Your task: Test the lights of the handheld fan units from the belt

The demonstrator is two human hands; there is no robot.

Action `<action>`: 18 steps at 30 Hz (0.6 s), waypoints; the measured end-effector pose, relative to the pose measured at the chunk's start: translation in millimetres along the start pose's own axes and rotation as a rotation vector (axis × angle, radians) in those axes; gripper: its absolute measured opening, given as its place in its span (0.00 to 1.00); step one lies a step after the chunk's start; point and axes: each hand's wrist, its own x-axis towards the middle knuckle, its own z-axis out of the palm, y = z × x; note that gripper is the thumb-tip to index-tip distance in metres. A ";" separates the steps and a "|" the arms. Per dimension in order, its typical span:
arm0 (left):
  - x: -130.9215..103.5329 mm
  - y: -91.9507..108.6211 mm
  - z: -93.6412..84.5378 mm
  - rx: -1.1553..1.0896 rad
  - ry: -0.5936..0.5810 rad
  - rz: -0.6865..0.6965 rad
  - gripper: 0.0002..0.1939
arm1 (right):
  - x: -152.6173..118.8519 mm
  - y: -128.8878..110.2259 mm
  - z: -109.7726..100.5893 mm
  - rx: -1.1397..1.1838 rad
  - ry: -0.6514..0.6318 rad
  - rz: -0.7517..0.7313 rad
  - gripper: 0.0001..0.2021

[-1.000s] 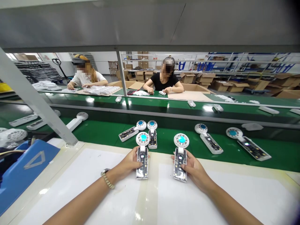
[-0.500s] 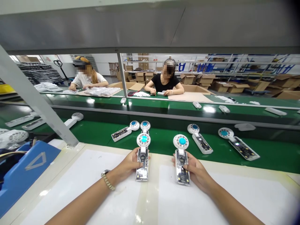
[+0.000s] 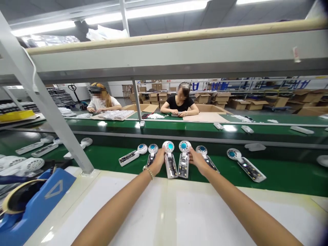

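Note:
My left hand (image 3: 156, 164) is closed at the edge of a white handheld fan (image 3: 171, 164) with a blue centre and an uncovered circuit board in its handle. My right hand (image 3: 197, 161) pinches the side of a matching handheld fan (image 3: 183, 165) close to its round head. Side by side, these two fans are at the near edge of the green belt (image 3: 107, 150), heads pointing away from me. Partly behind my left hand lies another fan (image 3: 153, 149), and one more fan (image 3: 201, 150) is partly covered by my right hand.
More open fans lie on the belt, including one fan (image 3: 246, 165) at right and one fan (image 3: 130, 157) at left. A blue tape dispenser (image 3: 51, 191) stands at front left beside a slanted metal post (image 3: 56, 102). Two co-workers sit across the belt. A shelf beam (image 3: 164, 58) crosses overhead.
Both hands have moved forward from the white table to the belt, bringing their fans close together. My view has tilted upward, showing the shelf's front and ceiling lights.

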 end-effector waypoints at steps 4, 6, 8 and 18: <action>28.1 19.4 -37.9 0.351 0.160 0.084 0.21 | 21.4 -0.9 -42.8 -0.250 0.212 0.061 0.17; 31.1 19.4 -58.2 0.489 0.182 0.041 0.20 | 20.8 6.4 -57.0 -0.334 0.203 0.145 0.14; 31.4 15.5 -73.3 0.585 0.174 -0.025 0.17 | 17.1 13.9 -61.0 -0.367 0.131 0.214 0.11; -9.8 18.5 -99.7 0.268 -0.065 -0.125 0.17 | -53.7 6.8 -32.6 0.114 -0.366 0.206 0.08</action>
